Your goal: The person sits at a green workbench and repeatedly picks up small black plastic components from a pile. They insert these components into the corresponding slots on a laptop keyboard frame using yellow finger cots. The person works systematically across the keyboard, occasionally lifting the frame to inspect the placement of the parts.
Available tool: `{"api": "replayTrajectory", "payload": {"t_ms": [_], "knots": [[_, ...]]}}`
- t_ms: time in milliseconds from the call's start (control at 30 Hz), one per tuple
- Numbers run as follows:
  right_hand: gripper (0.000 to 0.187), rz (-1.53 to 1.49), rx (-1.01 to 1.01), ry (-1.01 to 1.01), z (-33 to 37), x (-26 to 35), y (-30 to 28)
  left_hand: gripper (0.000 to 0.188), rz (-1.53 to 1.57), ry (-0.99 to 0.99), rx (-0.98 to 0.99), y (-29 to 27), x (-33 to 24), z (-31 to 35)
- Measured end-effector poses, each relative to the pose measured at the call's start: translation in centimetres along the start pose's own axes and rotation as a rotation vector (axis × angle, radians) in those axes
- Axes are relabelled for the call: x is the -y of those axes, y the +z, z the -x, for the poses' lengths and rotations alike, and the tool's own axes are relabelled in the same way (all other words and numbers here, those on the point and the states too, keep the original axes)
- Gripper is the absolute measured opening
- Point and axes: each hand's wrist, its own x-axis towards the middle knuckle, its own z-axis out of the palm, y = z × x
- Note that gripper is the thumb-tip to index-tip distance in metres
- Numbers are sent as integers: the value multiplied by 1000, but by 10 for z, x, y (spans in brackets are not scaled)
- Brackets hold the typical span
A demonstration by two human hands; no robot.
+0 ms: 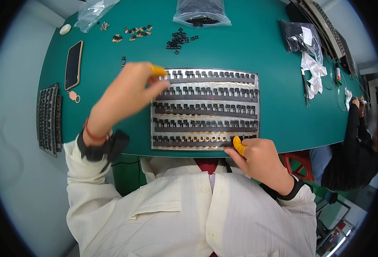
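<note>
A flat metal tray (258,128) lies in front of me, carrying several rows of small black square parts (206,123) along dark strips. In the front row, a run of parts shows gold-coloured squares (213,138). My left hand (129,88) is over the tray's far left corner; a yellow finger cot covers its index fingertip, and finger and thumb are apart with nothing visible between them. At the front row's right end, my right hand (261,156) has its yellow-capped index finger and thumb bent close together at the tray's edge. What lies between them is hidden.
Beyond the tray are loose black parts (178,41), gold-and-black pieces (137,31) and an open plastic bag (201,13). A phone (73,64) and stacked filled trays (48,120) stand left. At right are a bag of black parts (298,38), white tissue (313,75), tweezers (304,83) and another person (351,150).
</note>
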Motion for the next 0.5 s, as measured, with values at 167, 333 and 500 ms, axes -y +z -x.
{"api": "replayTrajectory", "payload": {"t_ms": [167, 333, 500], "knots": [[41, -51, 147, -51, -13, -5, -15, 32, -36, -32, -185, 0, 47, -58], [32, -161, 150, -61, -62, -22, -52, 23, -62, -68, -182, 14, 40, -81], [20, -254, -46, -120, -140, -26, -57, 20, -178, -107, -153, 13, 39, -65]]}}
